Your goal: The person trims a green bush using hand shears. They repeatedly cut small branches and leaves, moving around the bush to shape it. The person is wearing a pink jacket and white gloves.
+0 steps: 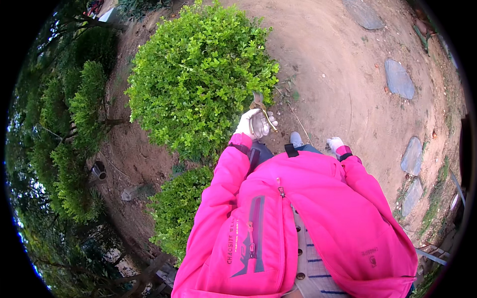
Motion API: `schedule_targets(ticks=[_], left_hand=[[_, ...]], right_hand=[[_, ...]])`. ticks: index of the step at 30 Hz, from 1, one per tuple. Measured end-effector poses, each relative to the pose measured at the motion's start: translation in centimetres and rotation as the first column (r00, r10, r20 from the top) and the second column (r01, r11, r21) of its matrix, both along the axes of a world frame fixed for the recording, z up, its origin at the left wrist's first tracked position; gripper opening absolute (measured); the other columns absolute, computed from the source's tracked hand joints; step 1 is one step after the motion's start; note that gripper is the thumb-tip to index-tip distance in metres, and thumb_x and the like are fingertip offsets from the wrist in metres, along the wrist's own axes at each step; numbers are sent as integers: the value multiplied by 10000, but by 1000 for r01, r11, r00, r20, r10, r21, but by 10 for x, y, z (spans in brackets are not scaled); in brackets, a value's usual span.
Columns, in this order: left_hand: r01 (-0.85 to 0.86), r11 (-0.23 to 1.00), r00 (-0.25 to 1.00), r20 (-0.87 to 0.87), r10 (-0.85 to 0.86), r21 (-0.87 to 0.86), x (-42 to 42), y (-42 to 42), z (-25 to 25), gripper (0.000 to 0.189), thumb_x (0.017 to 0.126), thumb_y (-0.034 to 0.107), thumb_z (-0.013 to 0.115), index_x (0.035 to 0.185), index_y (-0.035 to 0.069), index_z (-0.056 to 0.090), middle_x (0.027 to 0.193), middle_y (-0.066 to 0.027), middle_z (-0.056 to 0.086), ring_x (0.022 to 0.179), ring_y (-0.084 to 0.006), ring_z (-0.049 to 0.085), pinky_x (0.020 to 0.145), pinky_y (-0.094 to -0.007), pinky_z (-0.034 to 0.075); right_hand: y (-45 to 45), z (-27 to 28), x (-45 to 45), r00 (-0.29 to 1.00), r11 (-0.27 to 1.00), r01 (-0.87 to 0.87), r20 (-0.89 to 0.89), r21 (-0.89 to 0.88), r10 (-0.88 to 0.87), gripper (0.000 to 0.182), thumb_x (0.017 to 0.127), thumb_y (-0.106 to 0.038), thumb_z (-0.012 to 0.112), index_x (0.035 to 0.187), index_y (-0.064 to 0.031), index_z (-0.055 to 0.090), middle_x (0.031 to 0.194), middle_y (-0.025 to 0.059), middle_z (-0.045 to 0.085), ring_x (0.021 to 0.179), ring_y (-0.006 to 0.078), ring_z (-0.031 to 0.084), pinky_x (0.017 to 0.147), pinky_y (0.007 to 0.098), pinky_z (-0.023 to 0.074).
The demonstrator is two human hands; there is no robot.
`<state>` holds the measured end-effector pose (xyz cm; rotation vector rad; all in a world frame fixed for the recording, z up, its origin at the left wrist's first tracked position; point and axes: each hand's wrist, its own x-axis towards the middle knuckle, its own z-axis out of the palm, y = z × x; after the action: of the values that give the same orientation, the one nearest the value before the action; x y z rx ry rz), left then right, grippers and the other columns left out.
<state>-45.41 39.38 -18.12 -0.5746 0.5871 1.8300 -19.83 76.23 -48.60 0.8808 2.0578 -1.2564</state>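
Observation:
My left hand (257, 123), in a white glove, grips a pair of pruning shears (262, 110). The handles lie across the palm and the metal blade points up, away from me. Right behind the blade stands a rounded, leafy green shrub (203, 70), its lower right edge close to the shears; I cannot tell whether they touch. My right hand (334, 143), also gloved in white, hangs low at my side over bare soil. Its fingers look curled, but the palm is hidden from view.
A second green shrub (182, 208) grows beside my left arm. Flat stepping stones (398, 79) run along the right. A thin twig (298, 118) lies on the soil near my shoe (296, 139). Dark conifer branches (87, 100) and a cut pipe or stump (99, 170) are at left.

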Motion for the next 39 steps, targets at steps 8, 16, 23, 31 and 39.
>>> schedule_targets(ticks=[8, 16, 23, 31, 39], left_hand=[[20, 991, 1000, 3, -20, 135, -21, -1, -23, 540, 851, 348, 503, 1176, -80, 457, 1093, -225, 555, 1050, -394, 541, 622, -375, 526], [50, 994, 999, -17, -49, 96, -27, -10, -18, 511, 851, 338, 501, 1134, -88, 492, 1021, -226, 598, 1001, -411, 567, 597, -371, 540], [96, 993, 993, -78, -91, 72, -45, -12, -21, 508, 841, 339, 507, 1115, -89, 497, 1021, -221, 591, 992, -401, 566, 580, -341, 533], [144, 988, 985, -107, -137, 62, -65, 3, -28, 472, 833, 326, 515, 1084, -74, 517, 1005, -216, 594, 973, -403, 569, 572, -333, 520], [184, 978, 979, -112, -172, 103, -28, -16, 3, 563, 804, 353, 544, 1167, -72, 474, 1031, -206, 593, 962, -374, 576, 565, -310, 488]], right_hand=[[20, 59, 89, 983, 988, -134, 133, 70, 124, 201, 839, -206, 509, 806, -52, 634, 737, 127, 660, 677, 249, 653, 599, 361, 510], [12, 73, 90, 973, 970, -232, 9, 73, 232, 221, 827, -218, 511, 842, -43, 645, 811, 125, 681, 767, 241, 671, 680, 362, 524], [1, 77, 55, 890, 881, 446, 180, -156, -419, 256, 851, -200, 489, 776, 11, 613, 731, 158, 660, 651, 257, 658, 595, 352, 525], [9, 83, 71, 940, 938, 336, 95, -88, -328, 287, 849, -200, 480, 747, 23, 628, 720, 155, 655, 657, 259, 656, 604, 370, 518], [6, 97, 95, 831, 789, -482, -87, 381, 550, 267, 834, -186, 486, 807, 31, 640, 780, 179, 663, 706, 286, 656, 631, 383, 515]])
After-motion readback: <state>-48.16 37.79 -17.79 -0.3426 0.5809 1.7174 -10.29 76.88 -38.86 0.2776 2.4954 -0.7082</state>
